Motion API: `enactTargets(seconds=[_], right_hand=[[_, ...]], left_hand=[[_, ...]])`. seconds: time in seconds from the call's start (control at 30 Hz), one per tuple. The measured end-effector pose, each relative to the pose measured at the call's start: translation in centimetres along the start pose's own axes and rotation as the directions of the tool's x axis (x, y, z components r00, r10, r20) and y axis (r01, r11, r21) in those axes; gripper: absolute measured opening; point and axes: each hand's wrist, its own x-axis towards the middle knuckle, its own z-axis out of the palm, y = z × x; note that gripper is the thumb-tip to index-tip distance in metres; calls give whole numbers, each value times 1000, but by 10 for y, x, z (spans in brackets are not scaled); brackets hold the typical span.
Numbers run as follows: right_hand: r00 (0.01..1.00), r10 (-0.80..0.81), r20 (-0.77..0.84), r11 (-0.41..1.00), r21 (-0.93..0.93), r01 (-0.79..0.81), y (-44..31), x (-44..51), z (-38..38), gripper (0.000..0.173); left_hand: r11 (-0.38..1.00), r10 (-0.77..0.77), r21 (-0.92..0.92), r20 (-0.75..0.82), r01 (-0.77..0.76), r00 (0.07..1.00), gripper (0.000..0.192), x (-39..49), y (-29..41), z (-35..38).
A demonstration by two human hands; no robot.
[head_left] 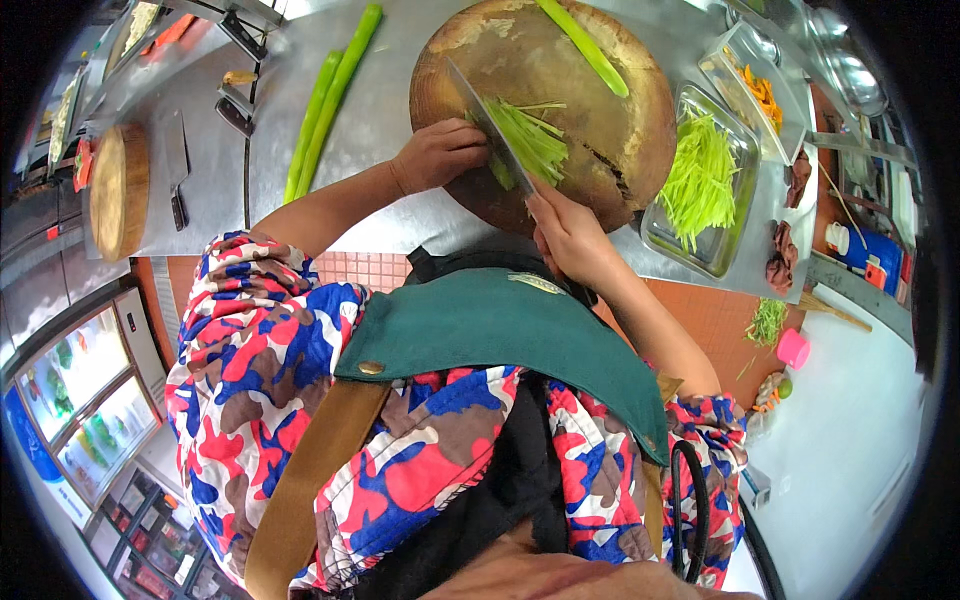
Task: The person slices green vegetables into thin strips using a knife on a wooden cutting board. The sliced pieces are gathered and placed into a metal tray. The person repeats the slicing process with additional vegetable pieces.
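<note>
In my right hand (571,234) is the handle of a wide-bladed kitchen knife (486,118). Its blade slants across a thick round wooden chopping block (465,45). My left hand (448,154) is on the block at the blade's left side, fingers curled down over thin green vegetable slices that it mostly hides. Just right of the blade lies a pile of fine green vegetable strips (536,146). A peeled green stalk (586,51) rests at the block's far side. More strips (697,180) fill a rectangular metal tray (721,255) to the right.
Two long green stalks (330,112) lie left of the block on the steel table (390,90). Farther left are another knife (178,154) and a smaller round wooden block (118,193). A clear container (724,71) with orange pieces stands behind the tray.
</note>
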Motion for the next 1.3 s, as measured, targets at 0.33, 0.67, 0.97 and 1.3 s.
enactTargets(seconds=[0.33,0.67,0.97,1.3], right_hand=[[987,139,83,978,145,-150,-18,-9,-2,52],[963,255,88,963,66,-262,-18,-8,-1,50],[982,189,24,979,73,-191,-7,-6,0,50],[995,84,59,991,98,-90,1,-1,-5,49]], left_hand=[[1000,5,-13,-13,-5,1000,21,1,0,-4],[999,-44,-19,29,44,999,27,-5,0,-2],[997,-8,-81,31,11,999,29,-4,-5,7],[992,-59,-111,-28,56,998,27,-11,-2,15]])
